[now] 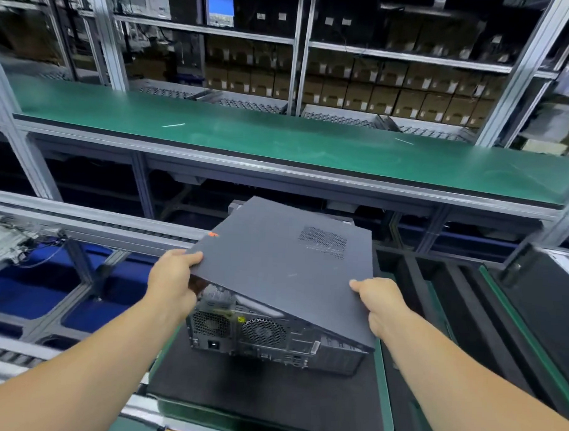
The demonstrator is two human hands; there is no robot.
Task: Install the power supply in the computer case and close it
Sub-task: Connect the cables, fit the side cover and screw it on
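A dark grey computer case [271, 338] lies on its side on a black mat, its rear panel with two round fan grilles and a power socket facing me. Over it sits the dark side panel [274, 263], tilted, its near left corner raised above the case and its right edge low. My left hand [172, 282] grips the panel's near left corner, thumb on top. My right hand [380, 304] holds the panel's near right edge, thumb on top and fingers under. The power supply shows only as the left fan grille and socket [211, 329] at the case's rear.
The black mat [236, 386] rests on a green pallet [384, 399] on the conveyor line. A long green shelf [280, 140] runs across behind the case. Racks of brown cartons stand further back. Blue bins sit low at the left, a black case part at the right.
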